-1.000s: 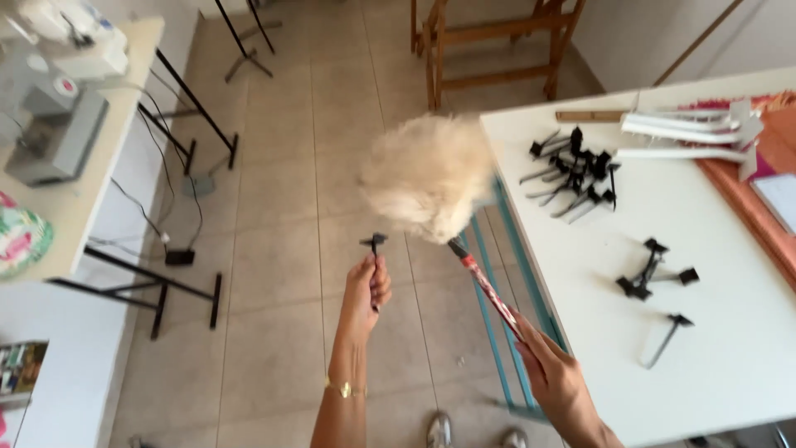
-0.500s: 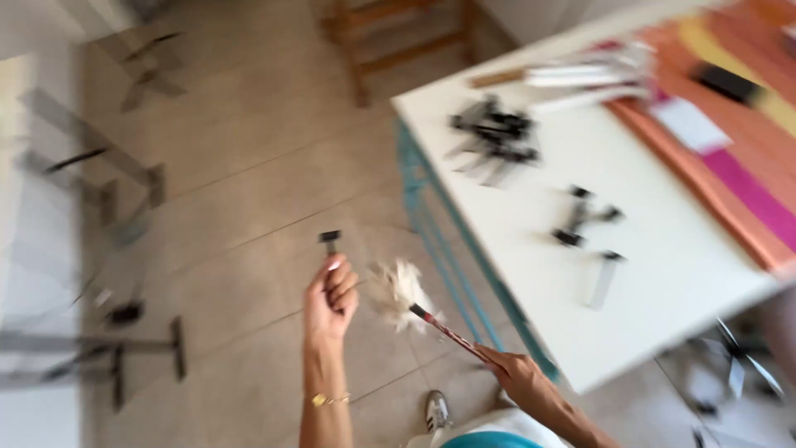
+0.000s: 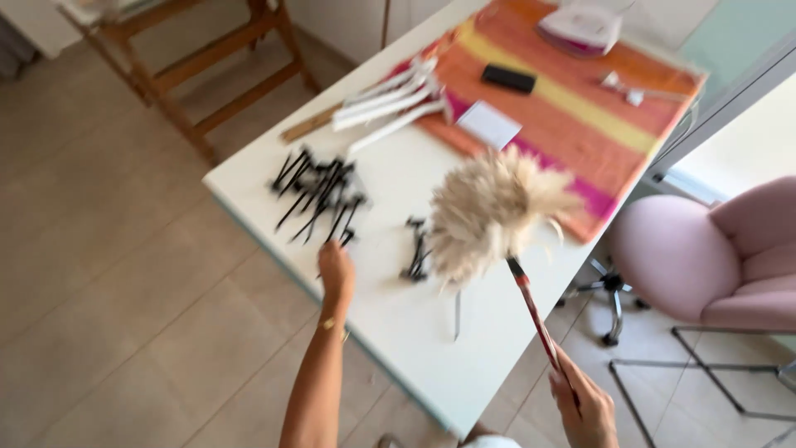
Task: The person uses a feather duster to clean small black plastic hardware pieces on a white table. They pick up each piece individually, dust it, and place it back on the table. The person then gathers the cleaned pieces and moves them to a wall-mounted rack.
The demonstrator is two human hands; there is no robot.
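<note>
left hand (image 3: 336, 272): closing over a small black clip at the worktop (image 3: 414, 332) edge
right hand (image 3: 584, 406): gripping the feather duster (image 3: 489, 211) handle
tip: probably dusting lightly, avoiding scattering clips (image 3: 319, 192)

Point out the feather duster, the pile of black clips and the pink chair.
feather duster (image 3: 489, 211), head view, middle of its fluffy head
pile of black clips (image 3: 319, 192), head view, centre of the heap
pink chair (image 3: 713, 257), head view, seat cushion
</note>
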